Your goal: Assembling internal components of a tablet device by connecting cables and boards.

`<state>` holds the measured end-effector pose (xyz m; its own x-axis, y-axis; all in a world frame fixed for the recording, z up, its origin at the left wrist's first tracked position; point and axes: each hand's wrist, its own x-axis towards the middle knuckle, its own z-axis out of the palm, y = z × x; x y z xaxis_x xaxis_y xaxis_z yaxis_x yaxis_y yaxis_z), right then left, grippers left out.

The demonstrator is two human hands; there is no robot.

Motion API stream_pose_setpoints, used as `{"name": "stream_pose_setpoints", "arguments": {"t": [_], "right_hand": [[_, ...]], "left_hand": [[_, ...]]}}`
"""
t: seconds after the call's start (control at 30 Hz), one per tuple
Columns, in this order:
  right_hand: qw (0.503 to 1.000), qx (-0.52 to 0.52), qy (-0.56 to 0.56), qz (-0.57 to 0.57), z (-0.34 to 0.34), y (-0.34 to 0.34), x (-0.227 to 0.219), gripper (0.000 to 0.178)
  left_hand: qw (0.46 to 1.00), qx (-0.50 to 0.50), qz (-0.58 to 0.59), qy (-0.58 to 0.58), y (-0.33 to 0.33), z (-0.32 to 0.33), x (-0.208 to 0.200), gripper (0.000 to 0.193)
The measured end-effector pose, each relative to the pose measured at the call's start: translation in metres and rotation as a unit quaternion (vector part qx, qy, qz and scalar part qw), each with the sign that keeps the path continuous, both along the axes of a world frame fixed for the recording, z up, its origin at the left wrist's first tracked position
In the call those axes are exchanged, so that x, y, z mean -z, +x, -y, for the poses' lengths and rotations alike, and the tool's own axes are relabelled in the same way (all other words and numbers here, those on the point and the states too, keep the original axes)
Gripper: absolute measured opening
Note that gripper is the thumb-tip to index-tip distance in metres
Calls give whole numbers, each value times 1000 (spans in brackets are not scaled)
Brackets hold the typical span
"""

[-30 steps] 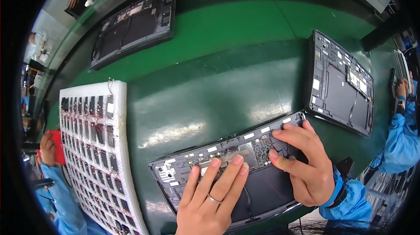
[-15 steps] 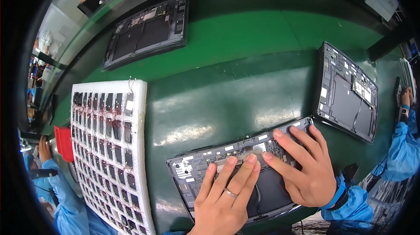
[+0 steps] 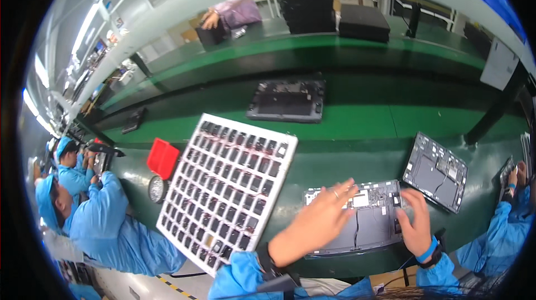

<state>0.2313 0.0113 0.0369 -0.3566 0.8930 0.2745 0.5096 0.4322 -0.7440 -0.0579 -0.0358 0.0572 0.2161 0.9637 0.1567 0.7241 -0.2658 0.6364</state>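
"Just right of the white foam tray [image 3: 289,146], what are our hands doing?"

"Over on that side lies an uncovered casing [image 3: 375,232], and both our hands are at it, apart from each other. Our left hand [image 3: 321,213] reaches across its tray-side end with fingers stretched out; we cannot tell whether they touch it."

"And our right hand [image 3: 414,230]?"

"It is at the end farthest from the tray, thumb and forefinger spread, by a small black part [image 3: 397,199]. Whether they press on it we cannot tell."

"How should we handle this well?"

"Lightly, we'd judge. One palm should steady the tray-side end so the casing cannot creep, while the other hand's fingers work straight and evenly, on solid parts only. We should spare the circuit board [image 3: 381,195] any hard push, and leave the thin black cable [image 3: 356,230] lying flat rather than bent under a knuckle."

"Anything crowding us?"

"A second casing [image 3: 432,179] lies farther right of the tray, near our right hand, so a wide sweep of the wrist could knock it. Toward the tray, our left sleeve [image 3: 240,275] could catch the black modules [image 3: 259,206]; better to lift the elbow clear."
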Motion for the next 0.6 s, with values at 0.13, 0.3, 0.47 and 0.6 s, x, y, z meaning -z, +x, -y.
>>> {"name": "stream_pose_setpoints", "arguments": {"t": [0.13, 0.3, 0.47, 0.6], "right_hand": [[988, 1, -145, 58, 34, 40, 20, 48], [990, -39, -30, 133, 56, 24, 18, 73], [988, -72, 62, 123, 50, 31, 54, 51], [982, -34, 64, 174, 47, 43, 109, 91]], "left_hand": [[990, -107, 89, 23, -74, -19, -44, 49], [927, -347, -49, 130, -238, 1, 6, 59], [810, -524, -230, 129, -373, 81, 75, 50], [830, -524, -191, 0, -417, 129, 78, 34]]}}
